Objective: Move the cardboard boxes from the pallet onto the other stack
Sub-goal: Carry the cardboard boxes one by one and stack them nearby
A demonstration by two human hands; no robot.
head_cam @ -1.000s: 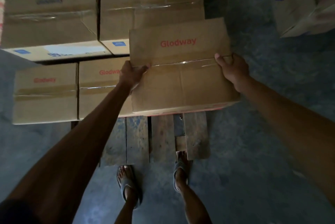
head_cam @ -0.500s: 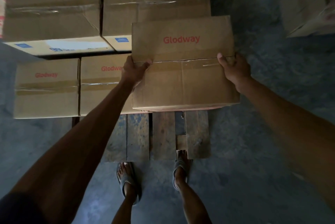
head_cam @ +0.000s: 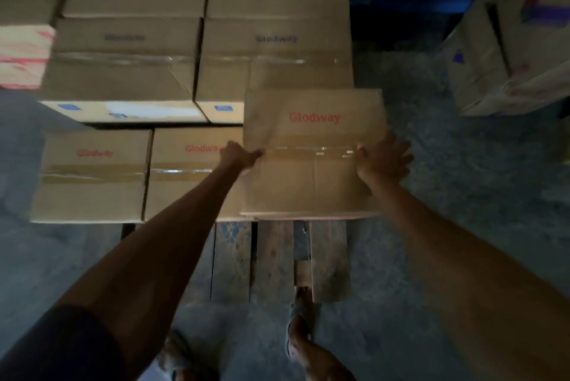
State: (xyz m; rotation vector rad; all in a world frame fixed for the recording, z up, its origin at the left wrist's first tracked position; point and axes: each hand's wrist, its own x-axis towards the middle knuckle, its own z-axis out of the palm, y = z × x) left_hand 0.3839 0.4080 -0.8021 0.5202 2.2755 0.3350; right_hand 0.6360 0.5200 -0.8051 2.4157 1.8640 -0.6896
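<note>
A taped cardboard box with red "Glodway" print sits at the right front of the wooden pallet. My left hand grips its left edge at the tape line. My right hand holds its right edge, fingers spread over the side. Beside it, to the left, stand two more red-print boxes in the same row. Behind them rises a taller stack of blue-print boxes.
More cardboard boxes with purple marks stand at the far right on the grey concrete floor. A blue frame shows behind the stack. My sandalled feet are at the pallet's front edge. A red-and-white box sits at far left.
The view has pulled back and tilted up, showing more of the stack. The held box looks lower, level with the front row. My right hand's fingers have spread down its side.
</note>
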